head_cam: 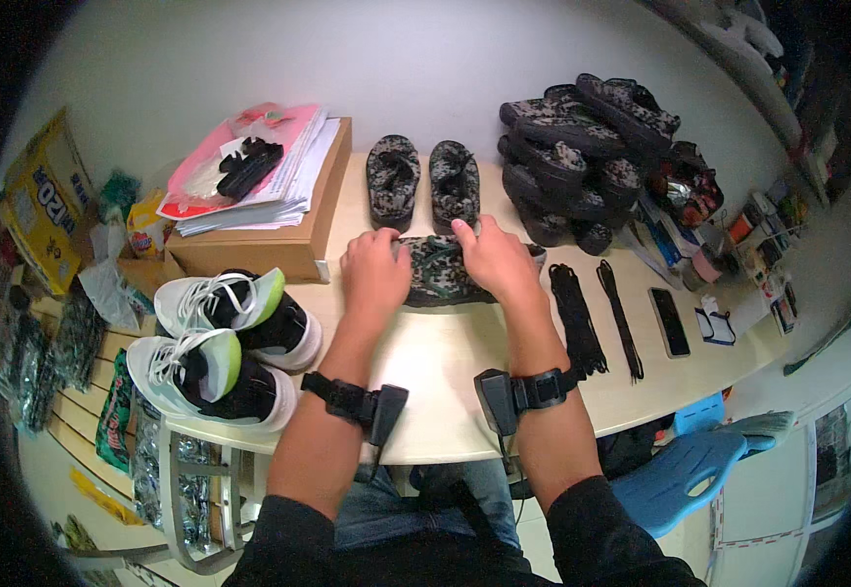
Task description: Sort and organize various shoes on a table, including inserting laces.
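A camouflage-print shoe (436,273) with a dark sole lies crosswise on the pale table (432,411). My left hand (376,270) holds its left end, the fingertips over the far side. Toward the right end my right hand (499,257) grips it, thumb on the upper. Both palms hide parts of the shoe. Just behind stand two matching camouflage shoes, a left one (393,183) and a right one (454,187), toes toward the wall. Right of my right hand lie a thick bundle of black shoelaces (576,319) and a thinner bundle (619,319).
More camouflage shoes are piled (579,161) at the back right. White sneakers (209,374) sit at the left edge, before a cardboard box (249,253) topped with papers. A phone (668,323) lies rightward. A blue plastic chair (682,477) stands below the table's right edge.
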A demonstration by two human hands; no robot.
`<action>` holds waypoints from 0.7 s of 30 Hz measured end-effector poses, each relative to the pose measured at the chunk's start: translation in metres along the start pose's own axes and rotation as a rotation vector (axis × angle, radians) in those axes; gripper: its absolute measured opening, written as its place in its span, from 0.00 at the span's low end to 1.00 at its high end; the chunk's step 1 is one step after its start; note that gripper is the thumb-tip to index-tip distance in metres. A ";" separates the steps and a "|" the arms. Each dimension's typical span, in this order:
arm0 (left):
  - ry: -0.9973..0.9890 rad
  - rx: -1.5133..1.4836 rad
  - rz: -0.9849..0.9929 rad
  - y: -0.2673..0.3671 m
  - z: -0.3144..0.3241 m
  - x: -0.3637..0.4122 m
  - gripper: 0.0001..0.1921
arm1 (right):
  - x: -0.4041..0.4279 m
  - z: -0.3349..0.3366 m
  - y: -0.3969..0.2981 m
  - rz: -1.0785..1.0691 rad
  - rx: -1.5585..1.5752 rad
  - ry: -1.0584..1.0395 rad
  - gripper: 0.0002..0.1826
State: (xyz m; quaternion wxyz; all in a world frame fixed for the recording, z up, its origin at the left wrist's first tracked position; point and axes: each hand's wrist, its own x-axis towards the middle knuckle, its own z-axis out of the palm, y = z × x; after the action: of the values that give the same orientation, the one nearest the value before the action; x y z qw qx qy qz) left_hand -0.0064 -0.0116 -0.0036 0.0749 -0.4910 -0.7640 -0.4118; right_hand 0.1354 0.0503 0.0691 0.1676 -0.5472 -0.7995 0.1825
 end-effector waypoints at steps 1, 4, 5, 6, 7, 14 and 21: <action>0.023 -0.029 0.001 -0.003 0.001 -0.002 0.11 | 0.002 0.006 -0.001 -0.001 -0.002 -0.006 0.27; -0.026 -0.144 -0.057 -0.002 -0.002 0.000 0.10 | 0.005 0.015 0.004 0.023 0.074 0.048 0.28; -0.026 -0.144 -0.057 -0.002 -0.004 0.003 0.10 | 0.008 0.016 0.006 0.023 0.074 0.049 0.28; -0.027 -0.170 -0.071 -0.003 -0.002 0.003 0.10 | 0.010 0.018 0.011 -0.010 0.106 0.078 0.28; -0.029 -0.196 -0.084 -0.002 -0.001 0.003 0.10 | 0.010 0.021 0.014 -0.044 0.139 0.108 0.29; -0.010 -0.397 -0.474 -0.014 0.002 0.008 0.13 | 0.005 0.032 0.029 -0.178 0.251 0.133 0.21; 0.035 -0.580 -0.461 -0.025 0.010 0.003 0.12 | 0.004 0.014 0.030 -0.013 0.738 -0.018 0.15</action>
State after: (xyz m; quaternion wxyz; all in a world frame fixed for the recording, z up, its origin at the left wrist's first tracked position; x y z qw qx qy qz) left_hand -0.0250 -0.0068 -0.0221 -0.1489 -0.2994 -0.7048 -0.6257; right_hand 0.1515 0.0624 0.0429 0.3480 -0.4431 -0.6847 0.4622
